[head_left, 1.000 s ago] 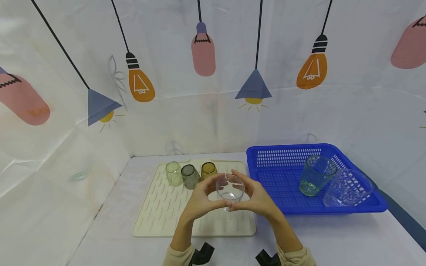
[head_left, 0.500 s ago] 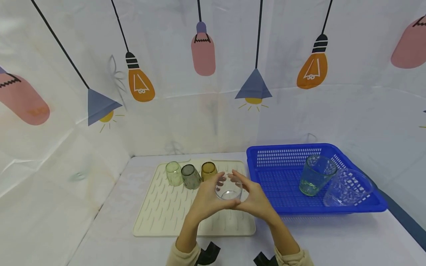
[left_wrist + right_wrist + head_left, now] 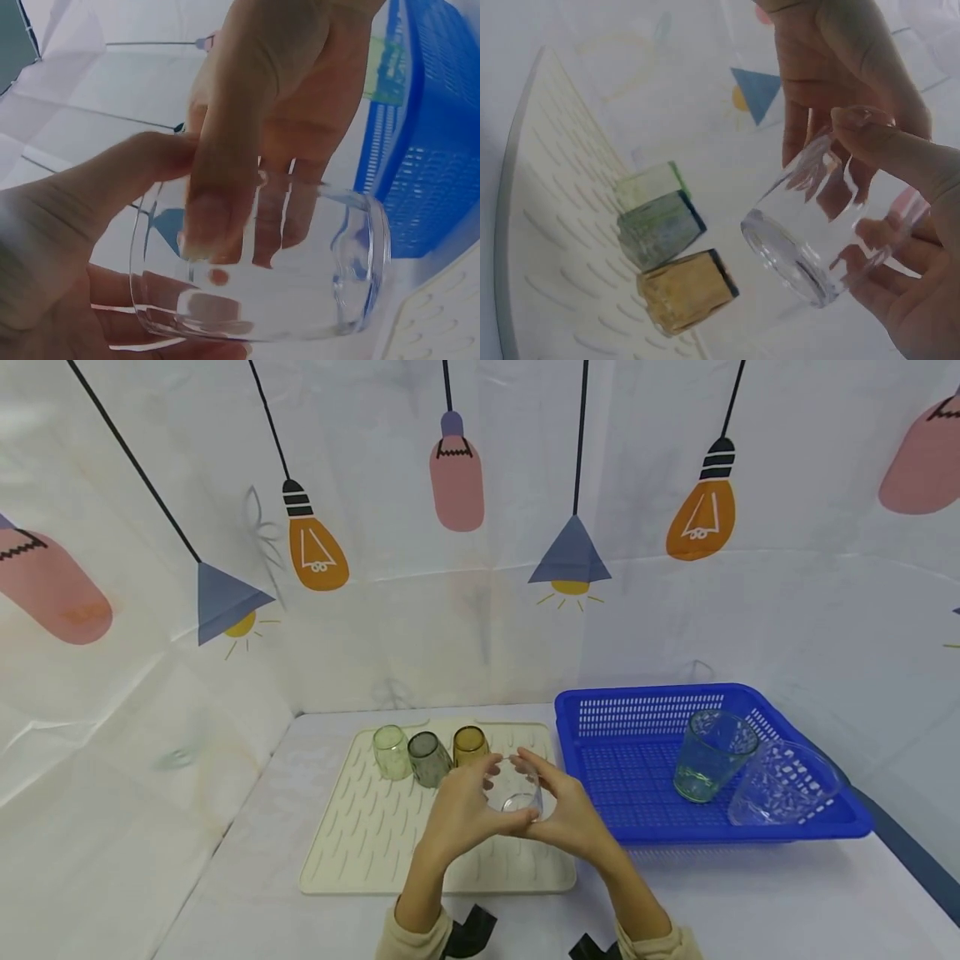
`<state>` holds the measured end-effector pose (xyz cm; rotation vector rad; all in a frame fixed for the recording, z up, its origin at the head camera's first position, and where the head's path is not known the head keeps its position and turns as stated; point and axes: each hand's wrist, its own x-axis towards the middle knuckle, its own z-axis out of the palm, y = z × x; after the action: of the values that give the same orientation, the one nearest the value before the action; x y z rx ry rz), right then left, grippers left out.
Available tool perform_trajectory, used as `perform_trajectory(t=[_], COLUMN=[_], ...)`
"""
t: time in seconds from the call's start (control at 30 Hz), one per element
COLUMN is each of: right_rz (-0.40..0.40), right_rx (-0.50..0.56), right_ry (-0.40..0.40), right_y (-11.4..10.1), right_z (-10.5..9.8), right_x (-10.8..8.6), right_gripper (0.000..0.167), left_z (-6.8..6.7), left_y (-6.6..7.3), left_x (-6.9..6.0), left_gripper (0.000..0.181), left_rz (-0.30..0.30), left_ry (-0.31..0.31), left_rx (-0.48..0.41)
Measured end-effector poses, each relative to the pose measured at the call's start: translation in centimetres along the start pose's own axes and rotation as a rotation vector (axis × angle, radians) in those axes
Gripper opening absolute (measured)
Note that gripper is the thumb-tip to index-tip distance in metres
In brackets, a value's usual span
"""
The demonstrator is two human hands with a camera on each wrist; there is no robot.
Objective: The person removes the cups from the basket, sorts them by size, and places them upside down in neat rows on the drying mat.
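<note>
A clear drinking glass (image 3: 519, 789) is held between both hands above the mat's right part. Its thick base points down towards the mat in both wrist views. My left hand (image 3: 462, 806) curls round the glass's left side, and my right hand (image 3: 567, 807) grips the right side. The thumbs cross at the near side, and the other fingertips show through the glass. Behind the hands, a light green glass (image 3: 392, 752), a grey-green glass (image 3: 431, 759) and an amber glass (image 3: 470, 745) stand on the cream drying mat (image 3: 360, 852); the amber one is partly hidden by my left hand.
A blue plastic basket (image 3: 618, 777) stands to the right of the mat on a white-covered table (image 3: 247, 877). Inside lean a larger bluish-green glass (image 3: 712, 756) and a large clear glass (image 3: 780, 785). A printed sheet (image 3: 420, 635) rises behind the table.
My left hand has shifted slightly right and its thumb now overlaps the right hand's. The glass has moved a little left between the hands. The other glasses have not moved.
</note>
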<state>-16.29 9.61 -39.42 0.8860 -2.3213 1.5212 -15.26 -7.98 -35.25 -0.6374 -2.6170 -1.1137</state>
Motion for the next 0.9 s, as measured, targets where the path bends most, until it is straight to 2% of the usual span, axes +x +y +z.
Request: perform_trajectory(t=[0.17, 0.37, 0.5, 0.7, 0.8, 0.9], right_rz=[0.024, 0.030, 0.057, 0.089, 0.074, 0.044], right_rx=[0.101, 0.198, 0.294, 0.512, 0.603, 0.642], right_ry=[-0.006, -0.011, -0.013, -0.026, -0.015, 0.009], right_y=[0.7, 1.5, 1.7, 1.6, 1.4, 1.2], right_z=[-0.5, -1.3, -1.7, -2.0, -1.9, -1.7], right_x=[-0.9, -1.6, -1.8, -1.8, -1.7, -1.5], right_gripper=[0.084, 0.081, 0.079, 0.073, 0.071, 0.069], left_z=[-0.3, -0.8, -0.8, 0.0, 0.6, 1.3], left_y=[-1.0, -2.1, -2.3, -2.4, -2.6, -2.7], left_x=[-0.4, -0.8, -1.0, -1.2, -1.2, -1.1], left_gripper=[0.067, 0.060, 0.059, 0.067, 0.073, 0.080], left_rz=[-0.004, 0.016, 0.015, -0.046, -0.035, -0.010], left_ry=[0.025, 0.079, 0.073, 0.051, 0.040, 0.027], left_rx=[-0.146, -0.447, -0.646, -0.907, -1.041, -1.137])
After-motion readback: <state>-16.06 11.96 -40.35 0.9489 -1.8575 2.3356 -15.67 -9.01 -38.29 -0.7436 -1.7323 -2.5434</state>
